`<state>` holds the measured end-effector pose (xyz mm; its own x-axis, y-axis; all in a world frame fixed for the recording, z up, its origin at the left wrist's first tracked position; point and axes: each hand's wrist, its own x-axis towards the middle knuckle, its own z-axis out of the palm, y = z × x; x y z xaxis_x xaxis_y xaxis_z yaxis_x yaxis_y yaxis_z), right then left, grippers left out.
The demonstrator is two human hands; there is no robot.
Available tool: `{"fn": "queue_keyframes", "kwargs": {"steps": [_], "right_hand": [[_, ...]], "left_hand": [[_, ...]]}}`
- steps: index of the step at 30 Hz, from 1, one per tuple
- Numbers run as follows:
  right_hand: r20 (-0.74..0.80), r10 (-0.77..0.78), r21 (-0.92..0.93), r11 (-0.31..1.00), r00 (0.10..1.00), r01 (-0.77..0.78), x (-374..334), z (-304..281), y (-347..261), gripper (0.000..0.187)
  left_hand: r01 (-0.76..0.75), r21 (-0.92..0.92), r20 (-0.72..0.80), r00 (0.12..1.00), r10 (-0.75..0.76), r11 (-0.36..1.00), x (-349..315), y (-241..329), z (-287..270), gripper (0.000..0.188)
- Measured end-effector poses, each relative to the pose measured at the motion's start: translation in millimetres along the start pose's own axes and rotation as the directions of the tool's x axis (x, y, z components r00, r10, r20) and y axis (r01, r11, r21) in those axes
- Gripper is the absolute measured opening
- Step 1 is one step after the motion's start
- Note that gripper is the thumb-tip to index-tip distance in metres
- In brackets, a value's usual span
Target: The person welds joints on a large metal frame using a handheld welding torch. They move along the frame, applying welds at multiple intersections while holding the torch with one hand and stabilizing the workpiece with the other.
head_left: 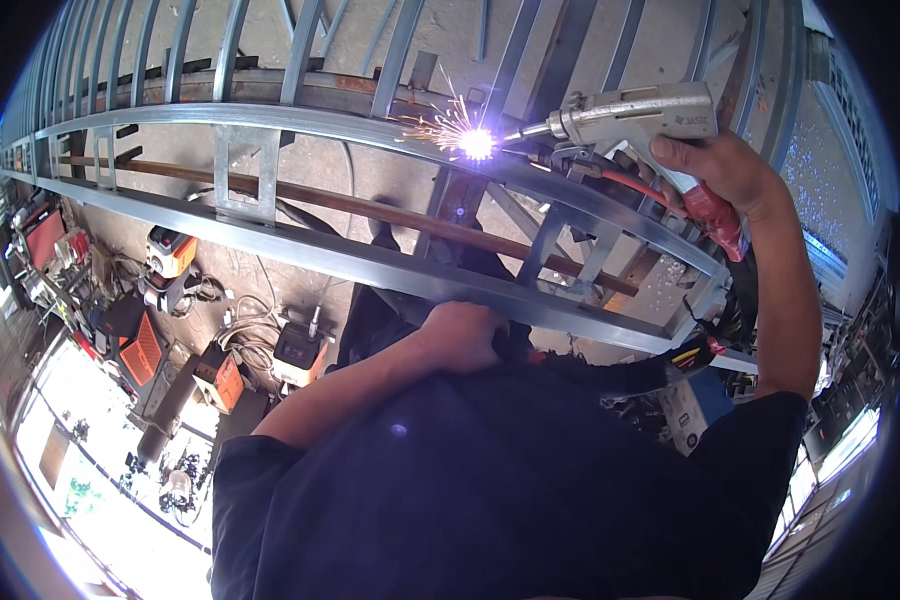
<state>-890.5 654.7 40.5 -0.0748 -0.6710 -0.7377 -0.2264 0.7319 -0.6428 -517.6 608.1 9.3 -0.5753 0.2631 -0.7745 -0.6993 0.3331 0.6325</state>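
Note:
My right hand [730, 175] is wrapped round the handle of a grey laser welding gun [625, 112], its grip bound with red tape. The gun's nozzle points left, and at its tip a bright white-violet arc throws sparks over the long rail [370, 128] of a metal frame. The glare hides the spot being welded. Close to my body, my left hand [465, 335] is closed beside the near rail [350, 260]. Its fingers are partly hidden, and what they hold, if anything, I cannot make out. Dark cloth lies around it.
Several upright bars [230, 50] run away from the far rail. A rusty bar [370, 205] lies between the two rails. At the left stand an orange-and-black machine [170, 252], an orange box [220, 378] and coiled cables [250, 335]. A red hose [630, 183] leads toward the gun.

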Motion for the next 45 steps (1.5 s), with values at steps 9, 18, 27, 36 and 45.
{"fn": "queue_keyframes", "kwargs": {"steps": [9,18,27,36,45], "right_hand": [[0.076,0.031,0.085,0.996,0.997,-0.038,-5,-1,-13,0.063],[0.037,-0.027,0.123,0.992,0.999,0.023,-5,-2,-5,0.059],[-0.041,-0.029,0.117,0.993,0.999,0.034,-14,-1,7,0.053],[-0.298,-0.112,0.268,0.943,0.948,0.195,-92,9,11,0.041],[-0.438,-0.014,0.180,0.978,0.899,0.103,-166,83,27,0.044]], "left_hand": [[0.020,-0.006,-0.001,1.000,-0.020,1.000,3,-3,4,0.047],[-0.002,0.001,-0.023,1.000,0.002,1.000,4,-6,5,0.045],[-0.028,0.031,0.004,1.000,0.028,0.999,-2,-8,6,0.040],[-0.096,0.117,-0.093,0.990,0.107,0.988,-23,-26,31,0.038],[-0.163,0.167,-0.153,0.970,0.188,0.972,-41,-47,96,0.035]]}}
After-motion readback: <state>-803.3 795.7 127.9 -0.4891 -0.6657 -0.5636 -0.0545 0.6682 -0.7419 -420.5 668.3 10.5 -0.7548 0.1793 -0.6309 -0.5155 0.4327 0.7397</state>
